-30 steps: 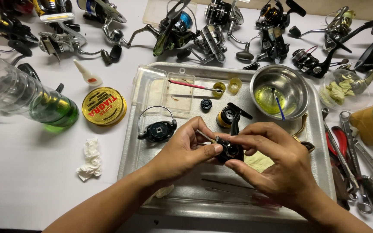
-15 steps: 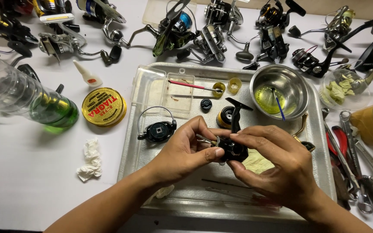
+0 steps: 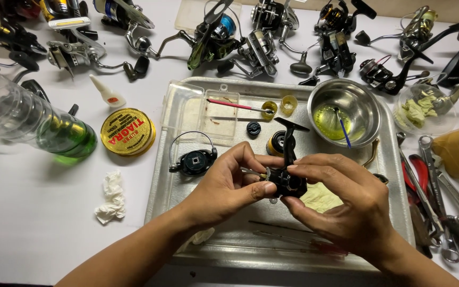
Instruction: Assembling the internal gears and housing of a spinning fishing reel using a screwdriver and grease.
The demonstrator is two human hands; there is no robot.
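Two hands work a small black reel body over a metal tray, centre frame.

The left hand [image 3: 224, 188] and right hand [image 3: 341, 204] both pinch the black reel body [image 3: 288, 180] between thumb and fingertips — fingers closed on it, held just above the tray [image 3: 176, 175]. On the tray lie one black rotor with a wire bail [image 3: 193, 160] to the left of the hands, one steel bowl [image 3: 346, 114] of yellowish liquid at upper right, two small yellow cups [image 3: 278, 106] and one clear plastic lid [image 3: 208, 109]. Left of the tray sit one round yellow tin [image 3: 127, 132], one crumpled white tissue [image 3: 111, 197] and one clear-and-green plastic bottle [image 3: 33, 123] — several more fishing reels [image 3: 224, 37] line the top of the frame.
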